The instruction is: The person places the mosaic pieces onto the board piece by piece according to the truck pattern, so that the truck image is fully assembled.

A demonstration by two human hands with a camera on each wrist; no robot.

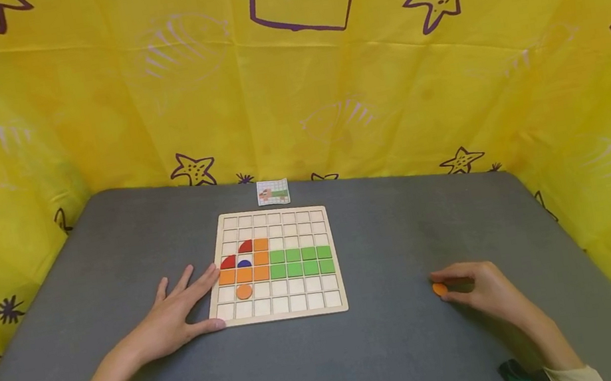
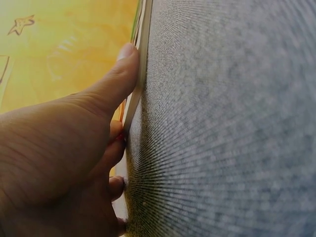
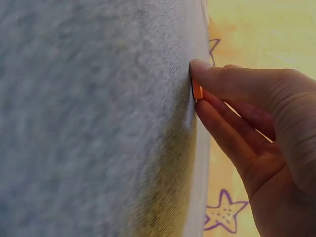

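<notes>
My left hand point(image 1: 172, 317) rests spread at the left edge of a wooden grid board point(image 1: 300, 304), thumb and index finger touching its frame. On the board lie several green squares point(image 1: 294, 269), orange squares point(image 1: 259, 257), two red quarter-round pieces point(image 1: 245, 247), a blue half-round piece point(image 1: 243, 263) and an orange disc point(image 1: 244, 292). Well to the right of the board, my right hand point(image 1: 482, 289) pinches a small orange piece point(image 1: 440, 289) between thumb and index finger, close over the table. In the right wrist view the orange piece point(image 3: 197, 90) shows edge-on between the fingertips.
A small printed card point(image 1: 273, 192) with a coloured grid picture lies just behind the board. The grey table point(image 1: 405, 349) ends at a yellow curtain point(image 1: 323, 79) with starfish drawings at the back and sides. Dark straps circle both wrists.
</notes>
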